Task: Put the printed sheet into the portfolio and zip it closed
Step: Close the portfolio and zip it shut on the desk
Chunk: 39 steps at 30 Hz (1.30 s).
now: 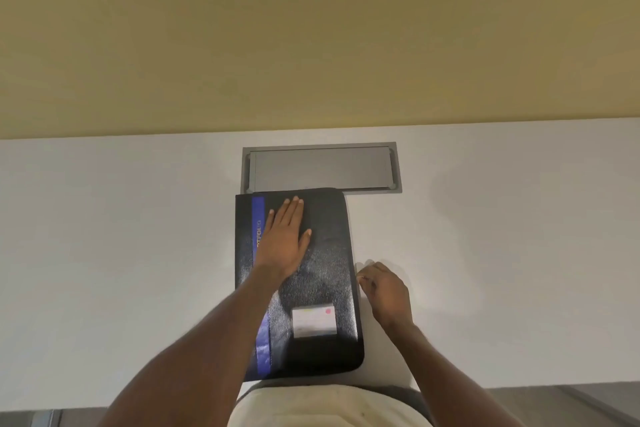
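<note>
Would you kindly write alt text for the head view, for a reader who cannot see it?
A left hand presses flat on a closed black portfolio on a white desk, while the right hand pinches something small, likely the zip pull, at its right edge. A grey hatch sits behind it.

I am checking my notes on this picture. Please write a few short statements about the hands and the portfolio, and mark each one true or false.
1. The left hand lies flat on the portfolio. True.
2. The portfolio stands open with a sheet showing. False: its cover is shut and no sheet is visible.
3. The right hand is at the portfolio's right edge. True.
4. The portfolio's stripe is red. False: it is blue.
5. A white label sits on the cover near the person. True.
</note>
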Tool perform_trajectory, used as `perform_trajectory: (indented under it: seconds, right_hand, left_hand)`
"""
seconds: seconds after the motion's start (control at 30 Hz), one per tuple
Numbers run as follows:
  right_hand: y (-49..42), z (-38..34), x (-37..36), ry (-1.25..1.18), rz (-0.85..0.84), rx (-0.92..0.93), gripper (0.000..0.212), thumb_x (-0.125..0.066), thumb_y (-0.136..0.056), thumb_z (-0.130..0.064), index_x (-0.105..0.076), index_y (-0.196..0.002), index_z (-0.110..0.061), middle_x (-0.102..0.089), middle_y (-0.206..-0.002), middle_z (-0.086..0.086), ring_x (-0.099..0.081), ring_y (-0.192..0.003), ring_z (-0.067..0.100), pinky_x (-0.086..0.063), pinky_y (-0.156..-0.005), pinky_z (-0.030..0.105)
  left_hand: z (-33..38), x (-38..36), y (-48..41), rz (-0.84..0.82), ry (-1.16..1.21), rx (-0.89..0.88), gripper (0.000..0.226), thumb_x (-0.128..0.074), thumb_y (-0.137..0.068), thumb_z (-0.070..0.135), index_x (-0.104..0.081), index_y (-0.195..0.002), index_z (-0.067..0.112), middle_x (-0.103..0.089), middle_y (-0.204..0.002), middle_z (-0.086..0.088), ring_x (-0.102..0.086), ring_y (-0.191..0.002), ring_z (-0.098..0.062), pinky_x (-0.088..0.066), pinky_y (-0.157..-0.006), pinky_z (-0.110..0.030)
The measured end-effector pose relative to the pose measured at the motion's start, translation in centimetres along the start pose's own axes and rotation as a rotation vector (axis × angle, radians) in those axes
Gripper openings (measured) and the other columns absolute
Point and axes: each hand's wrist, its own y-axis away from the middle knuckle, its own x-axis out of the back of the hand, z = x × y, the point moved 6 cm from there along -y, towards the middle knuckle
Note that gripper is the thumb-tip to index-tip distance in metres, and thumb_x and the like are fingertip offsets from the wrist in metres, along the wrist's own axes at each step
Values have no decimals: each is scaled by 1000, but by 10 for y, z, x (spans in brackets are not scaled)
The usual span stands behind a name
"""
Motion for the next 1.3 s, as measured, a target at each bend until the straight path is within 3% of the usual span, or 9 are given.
perform_trajectory:
  seconds: [0.13,0.27,0.47,0.67,0.8,0.93,1.13,1.3]
  right_hand:
    - [-3,2,-2,2,-12,18,16,-61,-96,-21,-66,-83,-27,-57,-85,-16,-55,-74,6,-34,-61,9]
    - [-2,4,-2,-31,6,59,10,-66,-97,-24,-71,-99,-32,-64,-95,-16,-55,-76,1,-34,-66,2]
    - [-17,5,4,-18,59,103,3,-67,-97,-29,-67,-98,-32,-61,-91,-13,-51,-72,4,-44,-62,23]
    - [-62,-6,22,-46,99,128,7,-61,-99,-32,-67,-95,-31,-62,-94,-13,-56,-78,5,-47,-65,27]
    - [-97,-18,38,-17,119,170,7,-66,-97,-26,-71,-93,-29,-62,-90,-13,-50,-72,3,-42,-62,25]
    - [-132,-32,56,15,113,227,8,-69,-96,-20,-74,-91,-23,-67,-92,-7,-60,-74,14,-49,-64,30]
    - [-182,-62,73,173,-34,383,13,-68,-96,-18,-80,-103,-17,-73,-102,1,-67,-94,25,-54,-81,39]
    - [-215,-94,71,336,-228,492,11,-72,-92,-22,-81,-98,-24,-72,-100,0,-65,-96,25,-48,-82,36]
  left_hand:
    - [-11,14,-39,-4,-33,29,64,-33,-111,42,-16,-165,13,-22,-171,-6,-14,-160,-21,-10,-132,-46]
    - [-13,17,-54,3,-65,20,57,-41,-109,39,-36,-158,10,-46,-156,-12,-39,-146,-29,-25,-128,-44]
    - [-6,19,-57,68,-43,60,48,-51,-106,34,-51,-146,7,-57,-141,-13,-49,-133,-30,-41,-116,-43]
    - [1,21,-54,89,-1,54,44,-51,-106,27,-53,-146,8,-59,-138,-11,-52,-130,-28,-46,-113,-42]
    - [4,23,-54,91,28,53,42,-51,-106,22,-54,-145,8,-59,-138,-10,-51,-130,-27,-47,-111,-40]
    - [8,24,-54,80,63,35,44,-51,-106,19,-52,-148,6,-56,-141,-11,-49,-133,-27,-47,-112,-39]
    - [13,26,-55,82,115,55,44,-50,-106,19,-53,-148,6,-54,-143,-10,-48,-134,-27,-44,-113,-38]
    - [13,27,-56,83,128,64,43,-51,-105,23,-56,-145,7,-56,-142,-9,-50,-131,-26,-46,-109,-38]
